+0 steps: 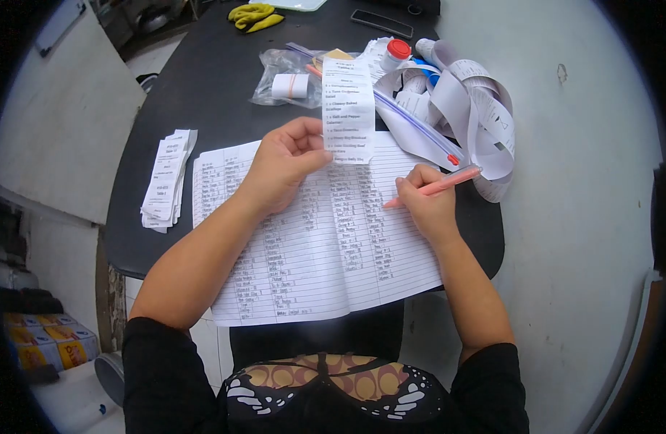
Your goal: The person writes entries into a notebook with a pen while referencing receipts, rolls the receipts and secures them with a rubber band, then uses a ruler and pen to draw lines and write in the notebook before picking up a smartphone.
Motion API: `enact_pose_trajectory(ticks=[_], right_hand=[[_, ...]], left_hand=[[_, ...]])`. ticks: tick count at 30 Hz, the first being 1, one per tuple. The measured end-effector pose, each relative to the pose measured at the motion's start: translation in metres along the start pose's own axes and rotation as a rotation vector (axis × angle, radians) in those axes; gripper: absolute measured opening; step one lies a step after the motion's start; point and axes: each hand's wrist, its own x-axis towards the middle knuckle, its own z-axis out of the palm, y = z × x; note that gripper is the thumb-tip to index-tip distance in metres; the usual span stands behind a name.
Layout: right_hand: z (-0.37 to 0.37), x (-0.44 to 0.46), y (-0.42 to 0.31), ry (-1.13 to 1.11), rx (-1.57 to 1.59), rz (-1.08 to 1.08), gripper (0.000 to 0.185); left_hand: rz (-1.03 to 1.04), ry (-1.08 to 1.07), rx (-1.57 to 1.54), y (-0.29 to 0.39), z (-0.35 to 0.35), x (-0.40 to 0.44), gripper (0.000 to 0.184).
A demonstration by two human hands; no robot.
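Observation:
An open lined notebook (322,289) with handwritten columns lies at the near edge of the black table. My left hand (289,163) pinches the lower left corner of a printed receipt (347,108), raised over the top of the notebook. In my right hand (428,202) is a pink pen (448,181), its tip at the writing on the right page. To the left of the notebook lies a stack of receipts (166,181). Long curled receipt paper (485,108) spreads at the upper right, beside a blue-edged zip bag (416,123).
A plastic bag with a paper roll (289,85) and a red-capped jar (396,54) sit beyond the receipt. Farther back are yellow gloves (255,17) and a dark phone (382,23). A pale wall (571,217) borders the table's right side.

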Motion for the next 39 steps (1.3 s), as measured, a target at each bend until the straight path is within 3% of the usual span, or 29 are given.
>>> enact_pose_trajectory(ticks=[39], right_hand=[[0.0010, 0.0000, -0.0030, -0.010, -0.068, -0.051, 0.029]], left_hand=[[0.011, 0.013, 0.038, -0.0002, 0.0011, 0.0002, 0.028]])
